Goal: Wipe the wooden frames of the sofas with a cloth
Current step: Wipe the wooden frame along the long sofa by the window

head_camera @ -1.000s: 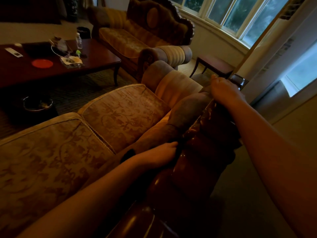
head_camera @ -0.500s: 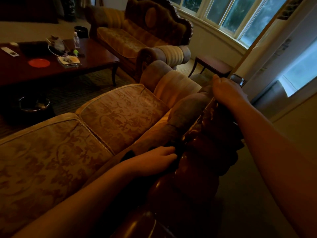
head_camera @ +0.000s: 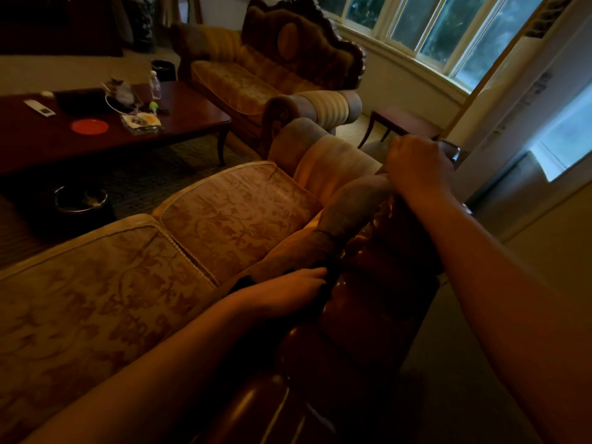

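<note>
Both hands on the glossy carved wooden frame (head_camera: 368, 302): left hand (head_camera: 288, 291) flat, right hand (head_camera: 416, 168) curled over its crest.

Dim light hides any cloth: none can be made out under the left hand (head_camera: 290, 291) or the right hand (head_camera: 416, 169). The right hand's fingers curl out of sight over the carved wooden frame (head_camera: 368, 318). The near sofa (head_camera: 128, 299) is cut off at the left and bottom edges. Small clutter on the surface (head_camera: 192, 107) is too blurred to identify.
</note>
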A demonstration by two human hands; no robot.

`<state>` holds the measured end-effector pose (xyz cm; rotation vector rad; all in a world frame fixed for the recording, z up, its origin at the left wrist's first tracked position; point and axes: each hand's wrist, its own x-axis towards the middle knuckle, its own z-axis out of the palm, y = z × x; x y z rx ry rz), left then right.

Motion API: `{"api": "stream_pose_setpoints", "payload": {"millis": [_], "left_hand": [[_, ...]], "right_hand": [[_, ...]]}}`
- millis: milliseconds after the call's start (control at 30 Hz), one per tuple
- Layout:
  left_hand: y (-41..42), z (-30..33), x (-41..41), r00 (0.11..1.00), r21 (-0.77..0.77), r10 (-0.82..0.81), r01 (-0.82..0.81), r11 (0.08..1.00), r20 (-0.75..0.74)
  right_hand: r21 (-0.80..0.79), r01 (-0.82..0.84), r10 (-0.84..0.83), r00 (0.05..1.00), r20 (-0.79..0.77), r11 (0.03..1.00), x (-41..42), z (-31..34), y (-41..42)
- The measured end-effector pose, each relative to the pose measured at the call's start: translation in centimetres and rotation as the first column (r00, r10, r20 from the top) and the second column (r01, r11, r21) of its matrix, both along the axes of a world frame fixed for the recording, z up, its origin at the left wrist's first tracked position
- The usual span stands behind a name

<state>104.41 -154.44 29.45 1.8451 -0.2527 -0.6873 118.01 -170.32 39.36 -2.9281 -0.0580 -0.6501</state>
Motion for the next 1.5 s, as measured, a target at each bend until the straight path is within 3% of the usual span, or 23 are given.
{"api": "stream_pose_setpoints", "payload": {"millis": [100, 167, 233, 367, 433, 500, 567, 600, 633, 700, 767, 833, 867, 933, 967, 1000, 1067, 1167, 1267, 1333, 1433, 1500], "left_hand": [[0.8, 0.9, -2.2, 0.997, 0.089, 0.034, -0.041, 0.995, 0.071], [1.2, 1.5, -4.0, 0.987, 0.112, 0.001, -0.019, 0.993, 0.159], [1.4, 1.8, -5.8, 0.978, 0.102, 0.070, -0.091, 0.991, 0.197], [2.2, 1.4, -9.2, 0.943, 0.124, 0.192, -0.232, 0.965, 0.270], [2.0, 2.1, -10.2, 0.899, 0.010, 0.331, -0.348, 0.937, 0.286], [2.9, 1.6, -9.5, 0.726, -0.194, 0.652, -0.623, 0.758, 0.217], [4.0, 2.0, -8.6, 0.483, -0.359, 0.875, -0.824, 0.438, -0.043], [4.1, 3.0, -8.6, 0.400, -0.428, 0.902, -0.852, 0.301, -0.163], [4.3, 3.7, -8.2, 0.361, -0.502, 0.897, -0.842, 0.197, -0.254], [2.6, 6.8, -8.6, 0.381, -0.603, 0.816, -0.796, 0.051, -0.435], [0.9, 9.2, -9.5, 0.472, -0.672, 0.751, -0.739, 0.051, -0.462], [0.7, 10.5, -11.2, 0.588, -0.671, 0.706, -0.709, 0.216, -0.394], [1.2, 10.5, -11.7, 0.640, -0.625, 0.694, -0.699, 0.346, -0.331], [3.8, 9.2, -13.2, 0.650, -0.299, 0.755, -0.741, 0.602, -0.090], [4.8, 8.6, -14.5, 0.663, -0.053, 0.747, -0.746, 0.664, 0.049], [6.0, 7.2, -15.4, 0.678, 0.130, 0.720, -0.735, 0.666, 0.147], [7.8, 4.2, -17.5, 0.648, 0.261, 0.740, -0.757, 0.599, 0.183], [9.1, 1.4, -20.6, 0.589, 0.236, 0.804, -0.795, 0.558, 0.080], [10.3, 0.1, -22.0, 0.536, 0.195, 0.844, -0.828, 0.526, -0.001], [11.3, -0.2, -22.6, 0.505, 0.184, 0.863, -0.848, 0.497, -0.004], [12.6, -0.3, -24.3, 0.487, 0.146, 0.873, -0.863, 0.483, -0.010], [13.3, -0.5, -25.8, 0.501, 0.128, 0.865, -0.858, 0.498, -0.010]], "right_hand": [[-0.041, -0.187, 0.188, 0.981, 0.045, 0.982, -1.6, -0.2, 0.7], [0.071, -0.299, 0.299, 0.954, 0.021, 0.951, -3.1, -0.5, 1.7], [0.161, -0.418, 0.435, 0.895, -0.093, 0.894, -4.9, -1.0, 3.5], [0.306, -0.631, 0.690, 0.554, -0.466, 0.713, -10.8, -2.2, 7.0], [0.447, -0.635, 0.767, 0.421, -0.484, 0.631, -12.9, -3.2, 7.8], [0.634, -0.558, 0.844, 0.398, -0.361, 0.535, -14.3, -3.5, 7.7], [0.721, -0.526, 0.875, 0.421, -0.240, 0.451, -15.4, -3.5, 7.3], [0.747, -0.517, 0.888, 0.406, -0.214, 0.417, -16.0, -3.4, 7.1], [0.779, -0.501, 0.907, 0.371, -0.199, 0.376, -16.7, -3.4, 7.0], [0.826, -0.504, 0.942, 0.321, -0.093, 0.253, -18.0, -3.4, 7.0], [0.808, -0.554, 0.912, 0.407, 0.054, 0.200, -18.6, -2.9, 6.9], [0.751, -0.601, 0.844, 0.525, 0.113, 0.273, -18.0, -1.7, 6.2], [0.715, -0.624, 0.838, 0.536, 0.097, 0.316, -17.5, -1.3, 5.7], [0.572, -0.716, 0.875, 0.485, -0.005, 0.400, -16.7, -1.4, 5.0], [0.462, -0.774, 0.891, 0.445, -0.090, 0.433, -16.6, -2.0, 5.0], [0.342, -0.820, 0.888, 0.408, -0.214, 0.459, -17.1, -3.0, 5.4], [0.142, -0.878, 0.816, 0.350, -0.461, 0.457, -19.1, -5.5, 6.8], [0.142, -0.889, 0.769, 0.285, -0.572, 0.435, -24.0, -7.3, 10.4], [-0.034, -0.936, 0.733, 0.298, -0.612, 0.352, -27.8, -7.6, 13.8], [-0.005, -0.904, 0.646, 0.310, -0.698, 0.428, -27.7, -6.8, 14.2], [0.139, -0.741, 0.520, 0.311, -0.795, 0.656, -23.6, -4.9, 12.4], [0.051, -0.697, 0.459, 0.413, -0.787, 0.715, -21.3, -4.7, 11.2]]}}
